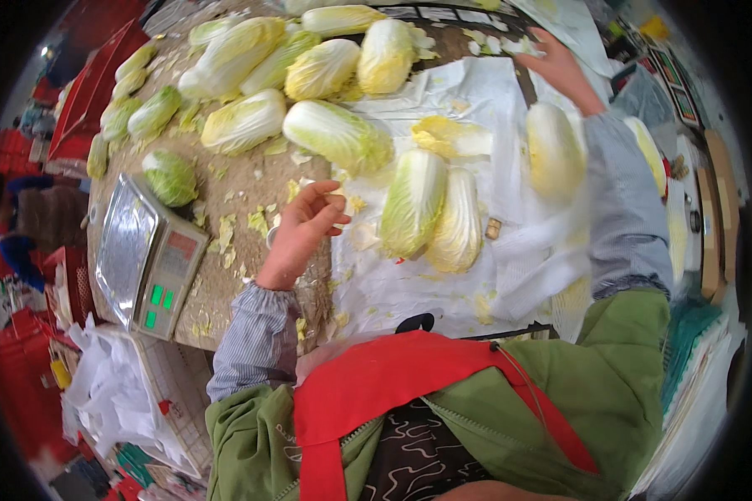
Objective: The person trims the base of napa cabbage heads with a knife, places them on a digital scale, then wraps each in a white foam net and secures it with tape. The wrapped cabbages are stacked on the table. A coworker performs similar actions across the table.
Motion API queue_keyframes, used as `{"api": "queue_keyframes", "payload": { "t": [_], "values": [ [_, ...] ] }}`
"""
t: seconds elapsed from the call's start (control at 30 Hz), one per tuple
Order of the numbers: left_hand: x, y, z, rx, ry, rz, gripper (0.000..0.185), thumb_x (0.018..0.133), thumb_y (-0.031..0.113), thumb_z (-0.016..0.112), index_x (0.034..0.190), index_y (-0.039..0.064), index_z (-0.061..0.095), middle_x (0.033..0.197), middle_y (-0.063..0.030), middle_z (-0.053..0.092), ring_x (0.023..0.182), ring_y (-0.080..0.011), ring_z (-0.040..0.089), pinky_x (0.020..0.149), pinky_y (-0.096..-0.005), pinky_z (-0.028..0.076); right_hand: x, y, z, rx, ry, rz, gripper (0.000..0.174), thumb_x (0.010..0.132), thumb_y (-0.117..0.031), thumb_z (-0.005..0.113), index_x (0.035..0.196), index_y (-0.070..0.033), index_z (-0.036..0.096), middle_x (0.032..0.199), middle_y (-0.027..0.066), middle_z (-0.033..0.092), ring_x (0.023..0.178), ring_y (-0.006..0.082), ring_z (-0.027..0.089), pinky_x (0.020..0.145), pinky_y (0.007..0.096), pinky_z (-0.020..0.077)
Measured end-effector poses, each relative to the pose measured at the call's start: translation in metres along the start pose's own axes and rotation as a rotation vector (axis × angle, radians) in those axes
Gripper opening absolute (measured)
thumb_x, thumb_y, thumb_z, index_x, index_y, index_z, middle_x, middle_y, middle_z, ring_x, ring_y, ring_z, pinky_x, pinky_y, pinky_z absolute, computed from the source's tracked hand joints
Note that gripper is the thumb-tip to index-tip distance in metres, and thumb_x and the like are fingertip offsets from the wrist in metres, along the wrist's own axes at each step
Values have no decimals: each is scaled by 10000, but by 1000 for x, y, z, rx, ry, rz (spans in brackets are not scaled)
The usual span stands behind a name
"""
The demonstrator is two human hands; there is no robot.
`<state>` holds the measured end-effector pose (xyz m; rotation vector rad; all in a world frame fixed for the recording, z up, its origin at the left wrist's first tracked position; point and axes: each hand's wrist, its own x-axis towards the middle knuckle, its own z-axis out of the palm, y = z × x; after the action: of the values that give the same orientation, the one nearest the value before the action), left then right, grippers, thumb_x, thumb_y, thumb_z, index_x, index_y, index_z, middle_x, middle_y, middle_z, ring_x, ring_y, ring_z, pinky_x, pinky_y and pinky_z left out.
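My left hand (302, 232) hovers at the near edge of white paper sheeting (376, 291), its fingers loosely curled and nothing visible in them. Right of it, a green-tinged napa cabbage (413, 203) and a paler yellow napa cabbage (456, 222) lie side by side on the sheeting. My right hand (558, 67) reaches to the far right, thumb and fingers apart around a cabbage leaf scrap (522, 46); whether it touches the scrap is unclear. Another pale cabbage (554, 150) lies beside my right forearm, partly blurred. Loose yellow leaves (442, 136) rest behind the pair.
Several napa cabbages (319, 69) are grouped at the back. A digital scale (153, 269) with a metal pan stands at left. White plastic bags (122, 388) fill a crate (175, 394) below it. A person (47, 216) is beyond the table's left edge. Leaf scraps litter the brown surface (232, 181).
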<state>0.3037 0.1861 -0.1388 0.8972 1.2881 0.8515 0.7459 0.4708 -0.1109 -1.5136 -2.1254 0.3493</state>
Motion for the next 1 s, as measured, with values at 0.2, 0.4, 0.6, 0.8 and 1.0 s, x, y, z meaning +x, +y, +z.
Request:
{"api": "queue_keyframes", "payload": {
  "t": [0.2,0.4,0.6,0.8,1.0],
  "values": [
    [-28,-24,-19,-110,-24,16,429,926,192,645,1285,0,508,1006,-3,618,913,-115,611,768,-251,471,64,-212,172,248,-162,-271,851,780,-433,780,1450,-54,418,1288,212,598,1155,313,609,938,414,506],
    [-56,-54,-57,-229,25,3,397,923,123,659,1272,-2,518,1041,-26,599,955,-110,577,846,-273,483,101,-366,249,-291,5,-719,845,813,-209,694,1535,-144,260,1536,210,308,1374,460,336,1110,632,288],
    [-91,-75,-118,-235,82,4,388,956,135,620,1315,44,505,1118,-31,592,978,-140,629,801,-267,498,152,-415,285,-531,-170,-858,1004,718,-288,762,1559,-209,220,1531,243,301,1368,479,350,1081,607,334],
    [-101,-85,-174,-276,166,63,379,964,145,610,1304,10,512,1133,-56,605,964,-161,645,787,-273,504,163,-402,303,-306,126,-978,964,581,-334,823,1424,-83,427,1144,228,545,1063,413,530,922,504,438],
    [-91,-52,-198,-271,340,122,391,921,98,629,1291,19,526,1102,-85,632,938,-170,633,825,-300,514,137,-415,265,430,488,-506,1018,600,-333,897,1391,58,389,1270,238,535,1211,347,504,1055,436,412]
  ]
}}
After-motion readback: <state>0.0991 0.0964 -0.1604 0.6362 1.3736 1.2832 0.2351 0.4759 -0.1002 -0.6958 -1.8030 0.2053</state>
